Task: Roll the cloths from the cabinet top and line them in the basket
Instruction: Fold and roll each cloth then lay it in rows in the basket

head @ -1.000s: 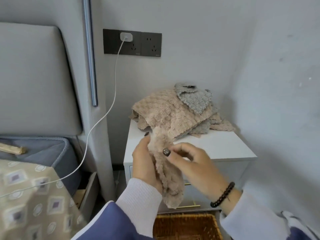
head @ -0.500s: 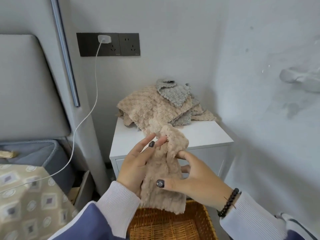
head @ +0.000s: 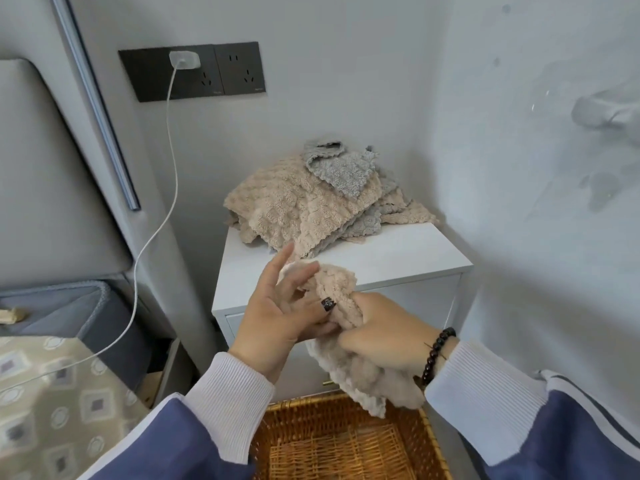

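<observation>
- Rolling is under way: the beige cloth [head: 341,296] is held in the air above the wicker basket [head: 349,441], in front of the white cabinet [head: 388,261].
- The right hand [head: 384,334] grips the rolled top; the left hand [head: 280,310] has straight fingers steadying it.
- Judged next: wind in the loose hanging tail, then lay the roll in the basket.
- Plush, waffle-textured beige and grey cloths [head: 311,202] lie heaped on the cabinet top.

I'm looking into a bedroom corner at home: padded headboard [head: 52,174], bed [head: 52,393] at left, white cabinet [head: 381,258] beside it, charger [head: 184,59] plugged into the socket [head: 239,69].
</observation>
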